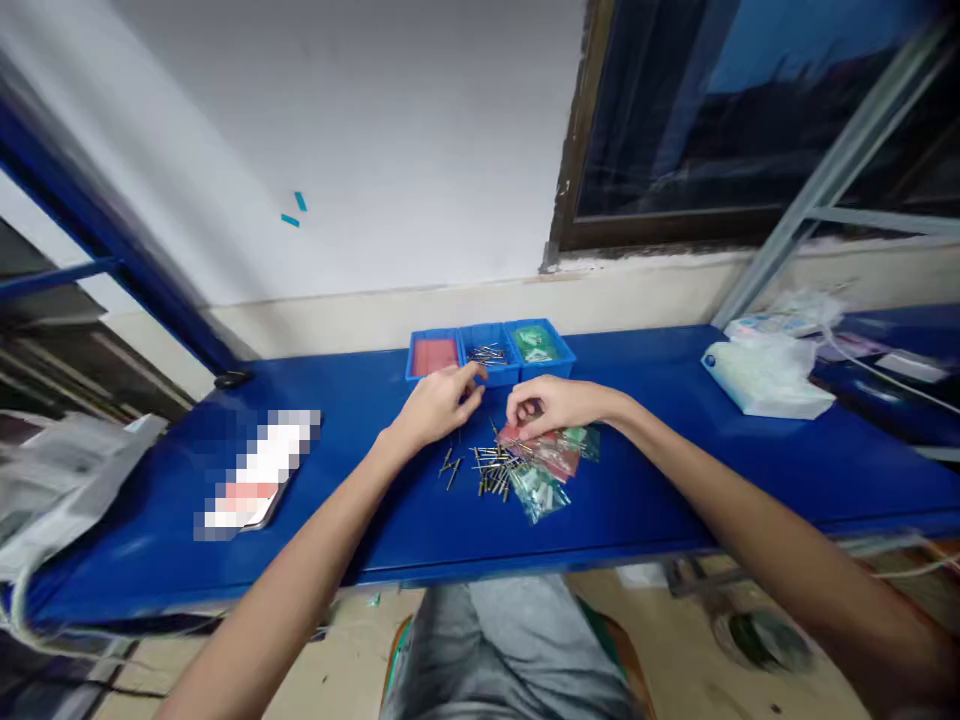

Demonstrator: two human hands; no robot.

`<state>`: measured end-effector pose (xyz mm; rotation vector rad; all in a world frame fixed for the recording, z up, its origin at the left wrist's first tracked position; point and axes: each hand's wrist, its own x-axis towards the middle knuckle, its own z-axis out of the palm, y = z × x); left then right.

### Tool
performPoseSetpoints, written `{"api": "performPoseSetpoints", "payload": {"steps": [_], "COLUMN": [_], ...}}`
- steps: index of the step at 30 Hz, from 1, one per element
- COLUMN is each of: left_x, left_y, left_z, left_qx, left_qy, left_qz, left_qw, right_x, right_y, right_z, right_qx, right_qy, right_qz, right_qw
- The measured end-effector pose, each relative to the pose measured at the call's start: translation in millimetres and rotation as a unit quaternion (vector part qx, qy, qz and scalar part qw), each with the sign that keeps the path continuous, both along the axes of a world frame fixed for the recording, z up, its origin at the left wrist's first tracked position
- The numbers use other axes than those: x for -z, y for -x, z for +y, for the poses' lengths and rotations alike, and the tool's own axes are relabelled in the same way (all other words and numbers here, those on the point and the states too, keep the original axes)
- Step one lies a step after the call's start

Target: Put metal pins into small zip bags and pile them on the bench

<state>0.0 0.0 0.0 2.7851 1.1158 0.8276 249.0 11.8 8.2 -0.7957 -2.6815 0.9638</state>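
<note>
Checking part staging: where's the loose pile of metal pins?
In the head view, the loose metal pins lie mid-picture on the blue table, left of the red packets and on the near side of the blue bins.

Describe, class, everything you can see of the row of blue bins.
The three blue bins stand upright, side by side, on the blue table, near the wall. They are open-topped and look like plastic. The left one holds flat reddish pieces, the middle one slim metal pieces, the right one green material with pale pieces. The left hand overlaps their front in view; whether it touches them cannot be told.
</note>
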Motion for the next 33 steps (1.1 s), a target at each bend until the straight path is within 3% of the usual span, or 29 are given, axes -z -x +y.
{"api": "performPoseSetpoints", "payload": {"steps": [11,19,25,33], "left_x": [4.3,3.0,5.8,4.9], "left_y": [-3,-4,-6,-10], "left_z": [1,0,-2,-5], "left_qx": [0.004,0.008,0.012,0.01], "left_qy": [-0.026,-0.028,-0.021,-0.045], "left_qz": [0.044,0.04,0.037,0.07], "left_qw": [0.999,0.999,0.999,0.996], "right_x": [-5.3,-4.3,2.3,3.4], "right_y": [7,17,20,28], "right_z": [-4,-10,-6,-12], "right_qx": [0.027,0.13,0.187,0.213], "right_qy": [-0.003,-0.027,-0.074,-0.03], "right_qz": [0.001,0.148,0.18,0.265], "right_qw": [1.0,0.98,0.963,0.94]}}
